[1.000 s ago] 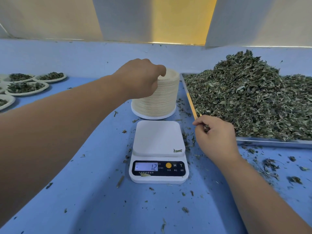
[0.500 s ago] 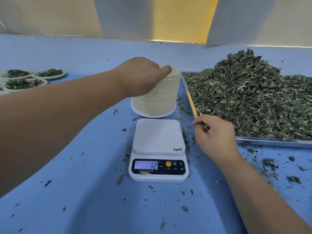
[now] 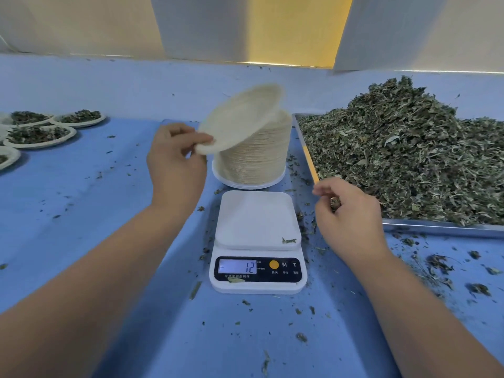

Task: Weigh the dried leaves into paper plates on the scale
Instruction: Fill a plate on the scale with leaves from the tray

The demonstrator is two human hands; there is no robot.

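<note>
My left hand (image 3: pixel 174 162) pinches the near rim of one cream paper plate (image 3: pixel 242 121), which tilts up off the tall stack of plates (image 3: pixel 256 162) behind the scale. The white digital scale (image 3: pixel 257 241) stands in the middle with a bare platform, one leaf scrap at its right corner, and its display reads -12. My right hand (image 3: pixel 347 216) hovers to the right of the scale with fingers curled round a small pinch of dried leaves. A big heap of dried leaves (image 3: pixel 409 156) fills the metal tray (image 3: pixel 441 227) at the right.
Several filled paper plates (image 3: pixel 41 132) sit at the far left on the blue table (image 3: pixel 81 214). Leaf crumbs are scattered around the scale and in front of the tray. A pale wall runs along the back.
My left hand has pulled back from the top of the stack towards me, lifting one plate by its rim. My right hand has barely moved.
</note>
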